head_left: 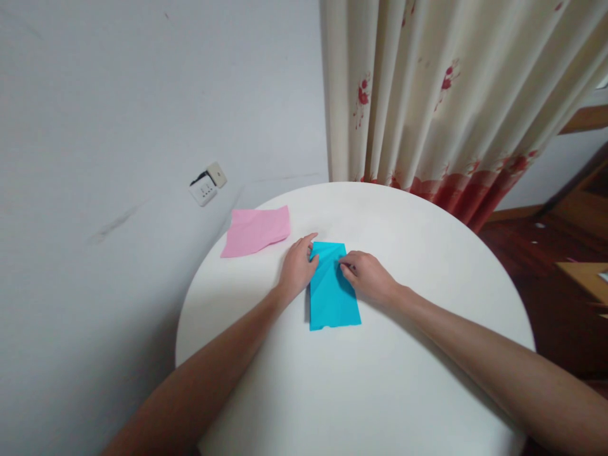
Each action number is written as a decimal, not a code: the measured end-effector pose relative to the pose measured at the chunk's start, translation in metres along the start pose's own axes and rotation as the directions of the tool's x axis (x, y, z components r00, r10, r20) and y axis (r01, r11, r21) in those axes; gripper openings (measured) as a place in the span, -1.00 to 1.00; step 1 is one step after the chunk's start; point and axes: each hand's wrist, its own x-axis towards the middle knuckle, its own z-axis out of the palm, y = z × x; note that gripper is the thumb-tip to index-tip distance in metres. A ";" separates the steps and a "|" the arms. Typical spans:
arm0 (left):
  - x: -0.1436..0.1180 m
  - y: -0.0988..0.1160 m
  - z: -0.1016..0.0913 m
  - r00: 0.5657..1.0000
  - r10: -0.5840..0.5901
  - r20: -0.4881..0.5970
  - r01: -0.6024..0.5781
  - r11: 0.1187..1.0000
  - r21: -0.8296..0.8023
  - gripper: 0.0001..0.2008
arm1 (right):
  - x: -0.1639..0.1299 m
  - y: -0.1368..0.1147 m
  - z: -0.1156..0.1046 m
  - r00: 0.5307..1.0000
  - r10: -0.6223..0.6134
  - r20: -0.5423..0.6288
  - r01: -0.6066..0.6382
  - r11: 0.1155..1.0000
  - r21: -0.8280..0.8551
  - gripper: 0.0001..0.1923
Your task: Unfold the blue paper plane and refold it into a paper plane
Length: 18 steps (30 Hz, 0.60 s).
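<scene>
Two hands in play, mine, and one blue sheet (334, 307) between them, lying around the middle of the round white tabletop (427, 373)! My left hand (298, 265) lies along its left side, fingers loosely stretched, thumb standing apart over the sheet, nothing gripped. My right hand (369, 273) is over the far right side, fingers curled, thumb near the forefinger; whether they pinch the sheet, I can't tell. And there's one pink sheet (259, 229), by the tabletop's far-left edge, making two sheets altogether! Past the far edge hangs one flowered curtain (403, 95).
</scene>
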 end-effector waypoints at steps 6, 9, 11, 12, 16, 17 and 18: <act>-0.001 0.007 0.004 0.994 -0.102 -0.049 0.087 0.966 -0.243 -0.61 | -0.001 -0.002 0.002 1.000 0.002 0.015 -0.003 1.000 0.029 -0.69; -0.003 0.015 0.002 0.995 -0.094 -0.041 0.074 0.939 -0.337 -0.63 | -0.001 -0.001 0.003 0.997 0.071 -0.013 -0.069 0.989 0.128 -0.65; -0.006 0.022 -0.001 0.999 -0.045 -0.019 0.035 0.926 -0.375 -0.64 | -0.001 0.000 0.004 0.990 0.133 -0.046 -0.115 0.954 0.276 -0.66; -0.007 0.026 -0.003 1.000 -0.014 -0.006 0.011 0.923 -0.384 -0.65 | -0.001 0.001 0.005 0.986 0.157 -0.062 -0.125 0.927 0.355 -0.63; -0.011 0.036 -0.009 0.996 0.078 0.040 -0.058 0.932 -0.358 -0.67 | -0.002 -0.001 0.005 0.984 0.137 -0.115 -0.062 0.862 0.502 -0.47; -0.011 0.037 -0.010 0.995 0.085 0.048 -0.063 0.935 -0.350 -0.67 | -0.003 -0.002 0.005 0.985 0.119 -0.125 -0.042 0.866 0.498 -0.45; -0.011 0.037 -0.010 0.995 0.088 0.053 -0.065 0.937 -0.345 -0.67 | -0.003 -0.003 0.004 0.986 0.103 -0.130 -0.027 0.873 0.487 -0.44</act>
